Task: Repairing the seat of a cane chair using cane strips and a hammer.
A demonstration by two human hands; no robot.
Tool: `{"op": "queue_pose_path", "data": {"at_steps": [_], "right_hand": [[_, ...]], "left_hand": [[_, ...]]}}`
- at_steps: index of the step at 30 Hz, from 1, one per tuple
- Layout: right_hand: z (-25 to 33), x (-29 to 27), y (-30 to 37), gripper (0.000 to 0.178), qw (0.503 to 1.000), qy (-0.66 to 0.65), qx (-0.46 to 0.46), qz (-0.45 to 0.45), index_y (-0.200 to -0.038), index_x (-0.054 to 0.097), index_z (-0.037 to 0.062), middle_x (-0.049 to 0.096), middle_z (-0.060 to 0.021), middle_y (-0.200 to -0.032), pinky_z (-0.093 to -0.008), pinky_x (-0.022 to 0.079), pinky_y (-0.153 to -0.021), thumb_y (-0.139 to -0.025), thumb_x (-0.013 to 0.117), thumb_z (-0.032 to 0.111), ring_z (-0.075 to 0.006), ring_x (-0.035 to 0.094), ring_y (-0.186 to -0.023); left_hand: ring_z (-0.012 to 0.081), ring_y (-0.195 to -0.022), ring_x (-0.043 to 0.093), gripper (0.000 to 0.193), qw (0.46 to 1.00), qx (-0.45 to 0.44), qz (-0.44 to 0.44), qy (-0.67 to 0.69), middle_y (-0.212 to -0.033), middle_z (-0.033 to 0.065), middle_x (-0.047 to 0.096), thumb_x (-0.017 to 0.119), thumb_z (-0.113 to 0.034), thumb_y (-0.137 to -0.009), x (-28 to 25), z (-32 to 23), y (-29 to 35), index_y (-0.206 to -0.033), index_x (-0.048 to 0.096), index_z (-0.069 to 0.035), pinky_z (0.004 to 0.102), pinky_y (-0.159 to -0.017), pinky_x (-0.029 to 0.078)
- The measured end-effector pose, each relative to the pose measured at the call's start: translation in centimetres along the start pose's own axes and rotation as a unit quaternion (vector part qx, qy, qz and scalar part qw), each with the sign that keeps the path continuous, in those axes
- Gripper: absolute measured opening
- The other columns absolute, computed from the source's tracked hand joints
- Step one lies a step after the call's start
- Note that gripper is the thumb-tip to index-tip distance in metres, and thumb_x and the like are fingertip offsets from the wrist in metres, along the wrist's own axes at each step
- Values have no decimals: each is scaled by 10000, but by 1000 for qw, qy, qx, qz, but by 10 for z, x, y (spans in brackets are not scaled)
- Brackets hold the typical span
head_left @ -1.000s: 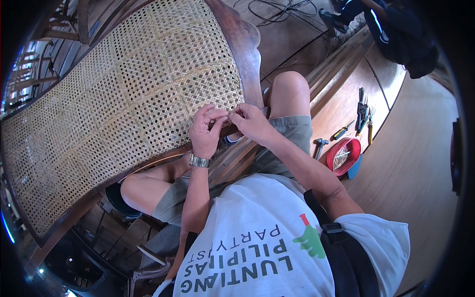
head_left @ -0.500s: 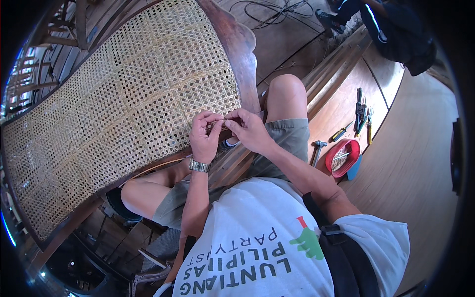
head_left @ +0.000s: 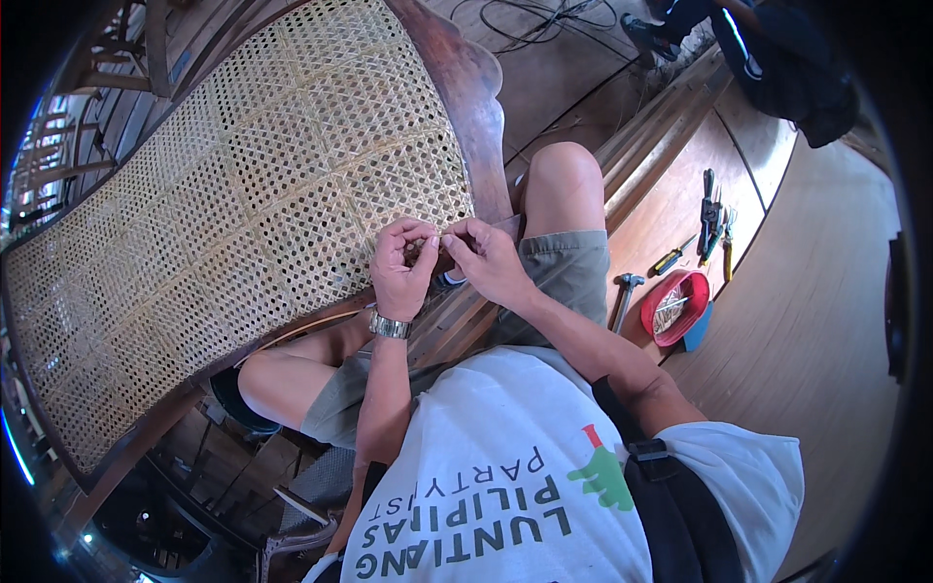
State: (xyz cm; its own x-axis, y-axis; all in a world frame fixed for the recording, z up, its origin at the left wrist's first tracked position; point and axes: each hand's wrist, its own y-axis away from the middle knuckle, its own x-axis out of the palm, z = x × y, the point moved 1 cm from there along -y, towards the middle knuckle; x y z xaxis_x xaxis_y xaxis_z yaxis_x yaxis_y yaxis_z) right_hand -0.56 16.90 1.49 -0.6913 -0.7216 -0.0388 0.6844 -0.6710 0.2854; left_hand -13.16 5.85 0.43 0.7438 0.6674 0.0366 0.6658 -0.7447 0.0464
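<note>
A large woven cane panel (head_left: 243, 185) in a dark wooden frame (head_left: 479, 107) stretches across the left and upper left. At its near right corner my left hand (head_left: 399, 267), with a metal watch at the wrist, pinches thumb and forefinger together. Facing it, my right hand (head_left: 489, 260) is pinched too, its fingertips almost meeting the left ones. Whatever lies between them is too small to make out. Both hands are over the cane's edge, above my crossed legs.
On the planks to my right lie a hammer (head_left: 625, 301), a yellow-handled screwdriver (head_left: 673, 256) and pliers (head_left: 729, 245). Beside them a red container (head_left: 696, 316) holds thin light pieces. Another person (head_left: 792, 68) is at the upper right. Loose cable (head_left: 544, 24) coils on the floor beyond.
My hands stay in nearly the same place, with only slight movement at the pinched fingertips. The view has shifted a little.
</note>
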Motion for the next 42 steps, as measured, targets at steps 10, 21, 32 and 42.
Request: {"op": "queue_pose_path", "data": {"at_steps": [10, 21, 32, 42], "right_hand": [[-3, -18, -5, 155, 943, -258, 206, 42, -919, 646, 45, 640, 11, -813, -235, 419, -561, -1017, 718, 141, -57, 539, -635], [15, -28, -4, 157, 966, -136, 211, 65, -934, 660, 23, 642, 7, -820, -243, 424, -570, -1019, 723, 139, -52, 549, -666], [10, -26, 13, 169, 990, -113, 68, 48, -1147, 715, -23, 669, 9, -881, -245, 488, -623, -1075, 706, 130, -49, 587, -726], [12, -32, 12, 140, 992, -92, 74, 40, -1127, 708, -21, 680, 15, -900, -215, 525, -653, -1068, 703, 107, -37, 618, -752]], "left_hand": [[321, -1208, 701, 447, 952, 138, 88, -257, -1320, 131, 724, 840, -66, -869, 1, -32, -6, -1295, 709, -35, 427, -1036, 564], [324, -1159, 708, 227, 954, 135, 99, -247, -1204, 112, 742, 795, -42, -894, 5, -18, -4, -1119, 769, -38, 421, -998, 563], [314, -1052, 710, 96, 960, 118, 41, -251, -1057, 112, 743, 793, -100, -935, 14, -22, -4, -988, 739, -41, 421, -929, 556], [295, -1063, 704, 182, 954, 139, 88, -249, -1094, 97, 767, 821, -151, -923, 10, -24, -10, -1074, 784, -56, 419, -961, 536]]}}
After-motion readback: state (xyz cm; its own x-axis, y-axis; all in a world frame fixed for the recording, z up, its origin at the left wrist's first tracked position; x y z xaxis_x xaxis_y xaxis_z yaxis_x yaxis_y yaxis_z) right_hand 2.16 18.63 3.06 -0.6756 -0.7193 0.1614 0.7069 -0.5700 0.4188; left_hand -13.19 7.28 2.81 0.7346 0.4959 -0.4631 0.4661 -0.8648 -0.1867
